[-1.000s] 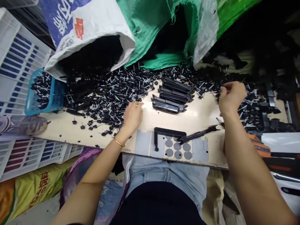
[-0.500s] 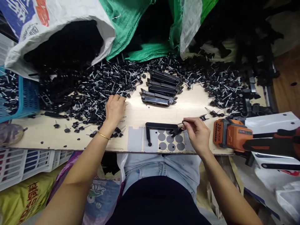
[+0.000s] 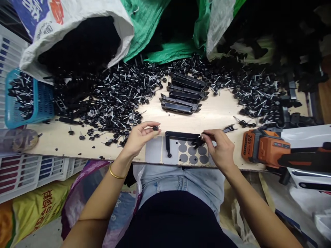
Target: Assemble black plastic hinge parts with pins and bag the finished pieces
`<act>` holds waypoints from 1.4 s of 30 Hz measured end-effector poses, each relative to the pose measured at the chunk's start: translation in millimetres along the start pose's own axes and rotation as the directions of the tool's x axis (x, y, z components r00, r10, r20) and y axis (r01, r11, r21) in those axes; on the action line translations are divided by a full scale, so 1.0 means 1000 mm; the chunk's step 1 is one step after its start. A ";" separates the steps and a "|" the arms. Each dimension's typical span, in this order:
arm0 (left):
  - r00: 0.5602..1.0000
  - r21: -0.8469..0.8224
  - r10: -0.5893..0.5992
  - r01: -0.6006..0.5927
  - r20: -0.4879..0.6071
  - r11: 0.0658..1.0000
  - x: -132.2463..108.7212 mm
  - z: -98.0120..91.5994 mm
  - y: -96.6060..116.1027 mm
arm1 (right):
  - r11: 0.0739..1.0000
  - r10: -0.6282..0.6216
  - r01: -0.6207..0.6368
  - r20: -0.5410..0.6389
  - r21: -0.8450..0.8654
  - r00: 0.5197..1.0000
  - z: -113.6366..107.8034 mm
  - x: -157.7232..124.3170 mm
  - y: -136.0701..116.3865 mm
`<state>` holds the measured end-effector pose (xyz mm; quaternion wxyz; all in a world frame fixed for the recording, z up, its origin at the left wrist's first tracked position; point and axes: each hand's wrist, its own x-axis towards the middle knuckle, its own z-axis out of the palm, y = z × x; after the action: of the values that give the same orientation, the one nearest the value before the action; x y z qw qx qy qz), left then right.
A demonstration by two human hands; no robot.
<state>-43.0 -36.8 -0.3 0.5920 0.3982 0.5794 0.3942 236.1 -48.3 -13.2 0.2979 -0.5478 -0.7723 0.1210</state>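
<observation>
My left hand (image 3: 139, 137) pinches a small black cap with a metal pin (image 3: 155, 128) between thumb and fingers, just left of a black L-shaped bracket (image 3: 181, 136) lying on the bench. My right hand (image 3: 219, 148) is closed on another pin at the bracket's right end, where a second black arm (image 3: 229, 129) joins it. The bracket lies over a grey template with round dots (image 3: 192, 154). A large heap of black pin pieces (image 3: 116, 96) spreads behind my left hand.
Stacked black bracket assemblies (image 3: 183, 96) sit mid-bench. An orange cordless driver (image 3: 266, 148) lies at the right. A blue basket (image 3: 28, 100) of pieces stands at the left, white (image 3: 67, 24) and green sacks (image 3: 165, 31) behind. More pin pieces (image 3: 253, 89) are piled at the right.
My left hand left the heap and came right toward the bracket holding a pin piece. My right hand came from the right heap to the bracket's end and stays there.
</observation>
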 end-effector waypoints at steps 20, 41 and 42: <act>0.884 0.664 0.382 -0.457 0.269 0.592 -0.002 0.024 -0.004 | 0.963 -0.252 0.265 0.177 -0.054 0.951 0.010 -0.037 0.033; 0.961 0.689 0.189 -0.276 0.201 0.670 -0.010 0.017 -0.016 | 0.967 -0.195 0.217 0.160 -0.133 0.968 0.002 -0.018 0.001; 0.981 0.705 0.104 -0.190 0.164 0.683 -0.018 0.022 -0.023 | 0.958 -0.241 0.263 0.172 -0.118 0.955 0.006 -0.009 -0.009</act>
<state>-21.5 -62.6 -14.4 0.3874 0.6638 0.6193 0.1605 227.5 -59.6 -16.2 0.2106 -0.4531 -0.8634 0.0702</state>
